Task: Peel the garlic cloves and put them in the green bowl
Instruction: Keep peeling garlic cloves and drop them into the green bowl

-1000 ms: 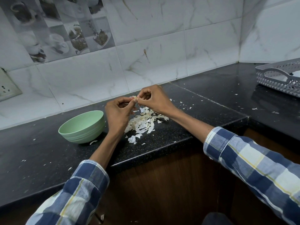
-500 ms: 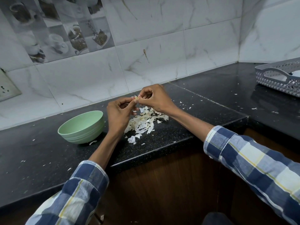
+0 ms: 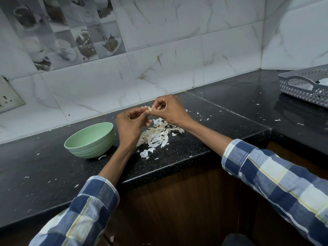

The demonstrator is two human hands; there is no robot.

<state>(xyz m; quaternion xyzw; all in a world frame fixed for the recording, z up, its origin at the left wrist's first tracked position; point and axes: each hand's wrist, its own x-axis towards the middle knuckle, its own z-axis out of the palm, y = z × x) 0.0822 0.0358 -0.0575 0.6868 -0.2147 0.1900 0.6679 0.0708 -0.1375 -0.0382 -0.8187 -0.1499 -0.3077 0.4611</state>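
A small pale garlic clove (image 3: pixel 150 108) is held above the black counter between both hands. My left hand (image 3: pixel 130 126) pinches it from below left with thumb and fingertips. My right hand (image 3: pixel 167 110) pinches it from the right, fingers curled. Beneath the hands lies a heap of white garlic peels (image 3: pixel 158 134). The green bowl (image 3: pixel 89 140) stands on the counter just left of my left hand; its inside is hidden from this angle.
The black counter (image 3: pixel 221 125) has an inner corner edge near my arms, and scattered peel bits lie across it. A grey perforated basket (image 3: pixel 305 84) sits at the far right. A wall socket (image 3: pixel 8 96) is at the left on the tiled wall.
Both hands stay at the clove with only slight finger shifts; the right hand has lifted a little. The bowl and peel heap have not moved.
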